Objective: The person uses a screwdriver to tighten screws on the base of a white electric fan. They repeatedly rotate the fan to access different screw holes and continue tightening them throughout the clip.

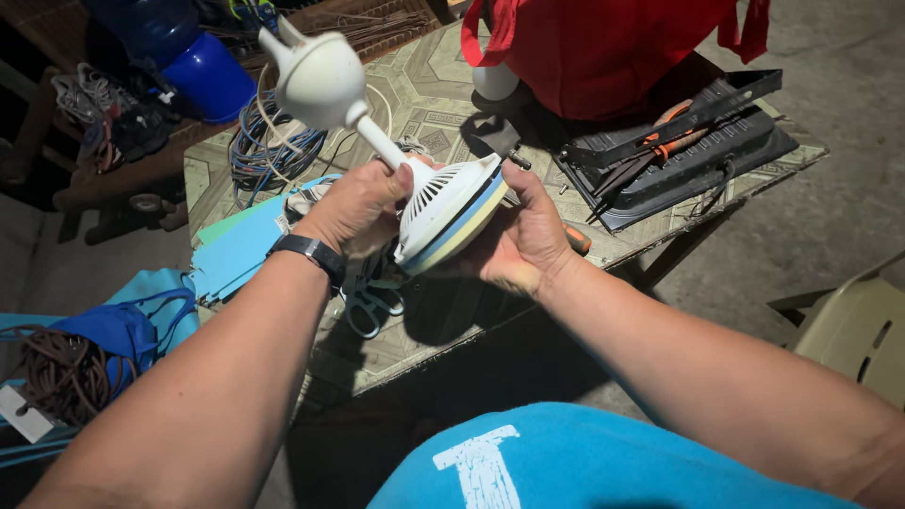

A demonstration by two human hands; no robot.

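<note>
above the table [650, 247], both hands hold a small white fan part up in the air: a round vented motor housing [451, 209] with a pale blue and cream band round its edge, a white stem, and a rounded white base [320, 77] tipped up toward the far side. the left hand [356, 209], with a dark watch [306, 250] at the wrist, wraps its fingers closed around the housing where the stem joins it. the right hand [521, 236] cups the banded edge from the other side, fingers curled shut on it, thumb on the rim.

by the look of it the step in hand is turning and checking the housing, perhaps working at the seam of the band. any next move would call for a steady hold with one hand while the other works the rim, and care that the stem does not swing into the things behind.

the table has a patterned, worn top. on it lie a coil of blue and white wire [269, 146], blue sheets [236, 250], a pair of scissors [370, 300] under the hands, a dark tray [693, 155] holding orange-handled pliers [665, 132], and a red cloth [608, 52] heaped over something pale. a blue jug [193, 57] and shoes [99, 108] sit beyond, a blue bag [108, 335] with brown cord at left, a pale plastic chair [853, 335] at right, bare concrete floor below.
</note>
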